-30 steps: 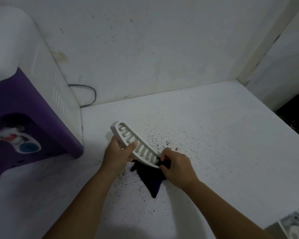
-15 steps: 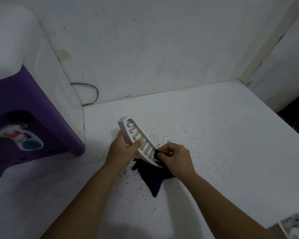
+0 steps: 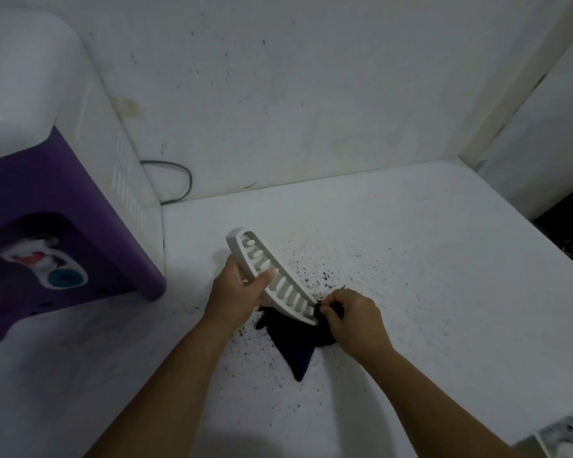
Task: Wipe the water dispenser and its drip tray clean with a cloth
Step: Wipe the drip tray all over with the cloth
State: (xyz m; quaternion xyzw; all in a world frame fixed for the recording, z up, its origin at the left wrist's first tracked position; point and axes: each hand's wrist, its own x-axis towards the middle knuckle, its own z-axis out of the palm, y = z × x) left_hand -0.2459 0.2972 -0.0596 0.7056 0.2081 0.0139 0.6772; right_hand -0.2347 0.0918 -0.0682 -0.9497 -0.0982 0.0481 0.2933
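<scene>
The white slotted drip tray [image 3: 288, 294] is tilted on edge above the white counter, at the middle of the view. My left hand [image 3: 237, 292] grips its left part, thumb across the slots. My right hand [image 3: 351, 317] pinches a dark purple cloth [image 3: 295, 347] against the tray's lower right end; the rest of the cloth hangs down to the counter under the tray. The water dispenser [image 3: 67, 200], white with a purple front and red and blue taps, stands at the left.
Dark specks of dirt [image 3: 315, 272] are scattered over the white counter [image 3: 444, 276] around the tray. A grey cable [image 3: 179, 175] loops behind the dispenser along the stained wall. The counter ends at the right and at the lower right.
My right hand with the cloth slid up along the tray's slots and is back at its lower right end now. The left hand keeps its grip on the tray.
</scene>
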